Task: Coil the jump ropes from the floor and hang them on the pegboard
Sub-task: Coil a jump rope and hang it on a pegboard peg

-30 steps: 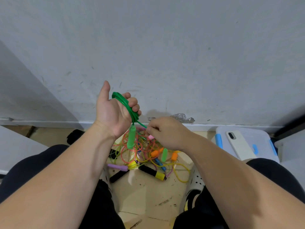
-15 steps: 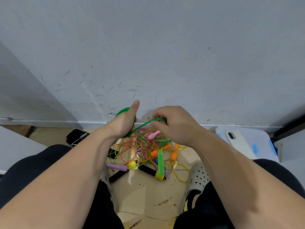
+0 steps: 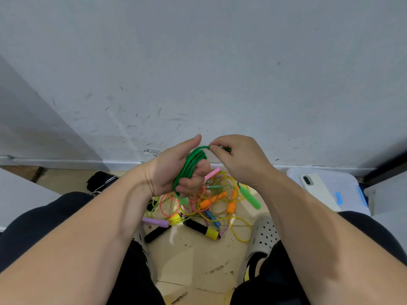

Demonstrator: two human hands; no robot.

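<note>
A green jump rope [image 3: 191,165] is wound in several loops round my left hand [image 3: 174,168], whose fingers curl over the coil. My right hand [image 3: 239,159] pinches the free strand of the same rope just right of the coil. One green handle [image 3: 250,198] hangs below my right wrist. On the floor beneath lies a tangled pile of jump ropes [image 3: 207,208] with orange, pink, purple, blue and black-and-yellow handles. No pegboard is in view.
A grey wall [image 3: 198,73] stands directly ahead. A white lidded plastic box [image 3: 343,186] with a phone [image 3: 317,188] on it sits at the right. A black clip [image 3: 99,183] lies at the left. My knees and perforated white slippers [image 3: 264,236] frame the pile.
My left hand rose and turned, with more green loops on it. My right hand carried the strand up over the coil. The loose green handle swung from the middle of the pile to the right.
</note>
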